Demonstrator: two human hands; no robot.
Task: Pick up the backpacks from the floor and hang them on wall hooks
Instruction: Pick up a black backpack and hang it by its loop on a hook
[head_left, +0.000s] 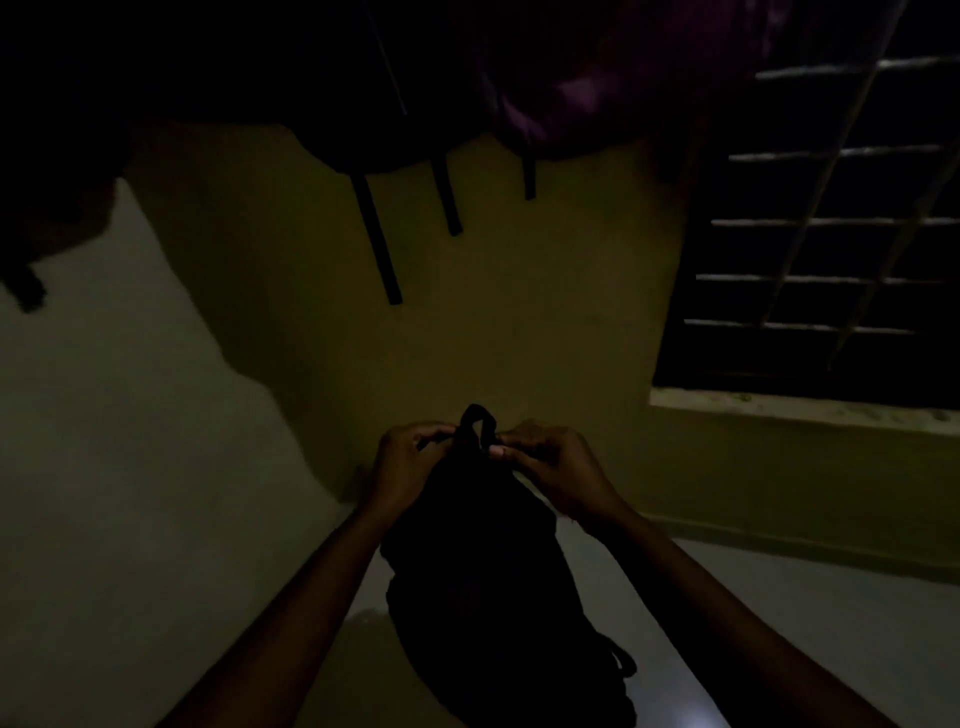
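The room is very dark. A black backpack (483, 571) hangs in front of me, off the floor, its top loop (478, 423) sticking up between my hands. My left hand (405, 467) grips the top of the bag on the left side of the loop. My right hand (556, 467) pinches the top on the right side. Higher on the wall hang a dark backpack (363, 104) with straps dangling down and a purple one (571, 98) beside it. The hooks themselves are hidden in the dark.
A barred window (831, 234) with a pale sill (779, 408) fills the right. The yellowish wall (519, 312) is straight ahead, a lighter wall (104, 415) to the left. Another dark hanging thing (47, 208) is at far left. The shiny floor (779, 597) lies below.
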